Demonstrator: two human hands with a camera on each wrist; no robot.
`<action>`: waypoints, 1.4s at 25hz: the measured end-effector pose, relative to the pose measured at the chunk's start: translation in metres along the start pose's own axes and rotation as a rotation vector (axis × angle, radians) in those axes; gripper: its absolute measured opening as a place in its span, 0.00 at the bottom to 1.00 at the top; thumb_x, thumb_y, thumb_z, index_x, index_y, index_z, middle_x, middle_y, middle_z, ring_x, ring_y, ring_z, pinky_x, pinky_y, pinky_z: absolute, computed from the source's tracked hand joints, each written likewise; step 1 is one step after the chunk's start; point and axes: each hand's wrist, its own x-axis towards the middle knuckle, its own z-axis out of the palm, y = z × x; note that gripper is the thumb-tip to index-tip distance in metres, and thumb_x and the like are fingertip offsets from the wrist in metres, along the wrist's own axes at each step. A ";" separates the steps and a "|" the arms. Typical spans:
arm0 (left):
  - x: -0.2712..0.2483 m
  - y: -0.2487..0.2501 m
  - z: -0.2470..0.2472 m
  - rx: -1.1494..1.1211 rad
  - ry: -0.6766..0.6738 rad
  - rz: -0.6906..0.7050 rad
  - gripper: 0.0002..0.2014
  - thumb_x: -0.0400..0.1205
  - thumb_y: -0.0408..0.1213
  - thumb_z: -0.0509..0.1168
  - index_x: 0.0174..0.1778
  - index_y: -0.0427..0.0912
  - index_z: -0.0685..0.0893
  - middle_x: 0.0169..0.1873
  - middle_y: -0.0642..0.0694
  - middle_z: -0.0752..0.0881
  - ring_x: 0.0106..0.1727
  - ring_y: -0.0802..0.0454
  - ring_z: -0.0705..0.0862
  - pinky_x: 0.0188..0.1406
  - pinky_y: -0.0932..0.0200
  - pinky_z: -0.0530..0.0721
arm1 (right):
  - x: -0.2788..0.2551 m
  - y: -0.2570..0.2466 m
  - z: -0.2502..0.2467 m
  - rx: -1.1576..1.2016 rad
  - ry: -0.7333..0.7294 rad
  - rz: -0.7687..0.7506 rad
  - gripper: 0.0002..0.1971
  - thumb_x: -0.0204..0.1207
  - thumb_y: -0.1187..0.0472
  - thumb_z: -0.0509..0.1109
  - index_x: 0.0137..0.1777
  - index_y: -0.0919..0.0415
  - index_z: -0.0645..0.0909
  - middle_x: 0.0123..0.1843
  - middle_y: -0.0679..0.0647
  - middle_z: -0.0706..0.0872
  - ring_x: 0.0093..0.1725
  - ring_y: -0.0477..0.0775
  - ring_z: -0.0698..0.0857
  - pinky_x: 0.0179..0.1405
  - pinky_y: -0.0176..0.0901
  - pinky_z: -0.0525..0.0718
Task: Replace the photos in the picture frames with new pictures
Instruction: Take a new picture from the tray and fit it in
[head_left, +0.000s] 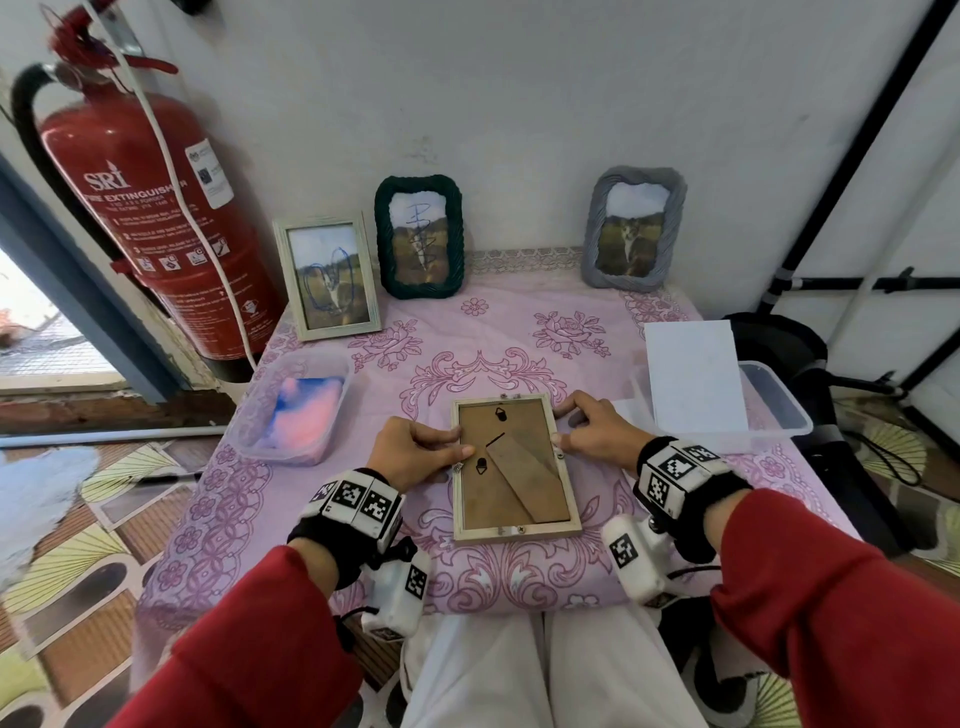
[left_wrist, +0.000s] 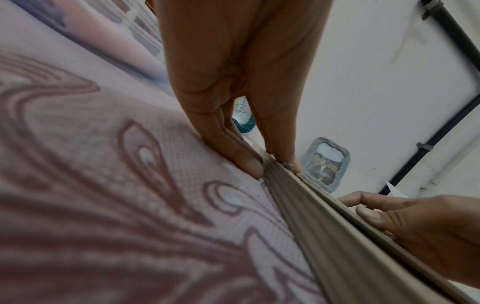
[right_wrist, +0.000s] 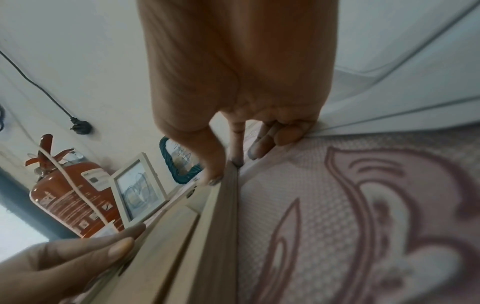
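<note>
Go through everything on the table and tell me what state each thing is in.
Wooden frame: face down, back board on, gripped by left hand and right hand.
White frame: upright, photo scribbled.
Green frame: upright, photo scribbled.
Grey frame: upright, photo unmarked.

Under my hands the tablecloth (head_left: 597, 457) is pale pink with purple roses and swirly scrollwork, and the frame (head_left: 511, 535) between them is light wood with a brown cardboard back. Further off are a dark green frame (head_left: 384, 228), a grey one (head_left: 675, 192), a red extinguisher (head_left: 130, 208), plus my red sleeves (head_left: 831, 597).
</note>
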 end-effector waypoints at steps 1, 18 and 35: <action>0.001 0.000 0.000 0.001 -0.003 0.001 0.14 0.69 0.32 0.77 0.50 0.34 0.89 0.36 0.40 0.90 0.30 0.54 0.84 0.33 0.66 0.88 | 0.000 0.000 0.001 -0.005 0.005 0.002 0.22 0.70 0.57 0.76 0.62 0.60 0.75 0.56 0.59 0.71 0.55 0.55 0.74 0.67 0.50 0.75; 0.001 -0.003 -0.002 -0.006 -0.038 -0.003 0.13 0.75 0.31 0.73 0.55 0.33 0.87 0.38 0.43 0.89 0.30 0.60 0.85 0.37 0.66 0.89 | 0.008 0.005 0.006 0.018 0.050 0.022 0.16 0.74 0.62 0.71 0.62 0.59 0.78 0.53 0.58 0.74 0.59 0.56 0.76 0.69 0.50 0.75; 0.003 -0.001 -0.001 0.004 -0.026 -0.001 0.08 0.72 0.32 0.75 0.47 0.38 0.90 0.28 0.51 0.89 0.27 0.63 0.84 0.31 0.68 0.87 | 0.010 -0.005 -0.004 0.198 0.031 0.040 0.19 0.68 0.70 0.77 0.59 0.72 0.79 0.38 0.47 0.75 0.39 0.43 0.75 0.50 0.38 0.74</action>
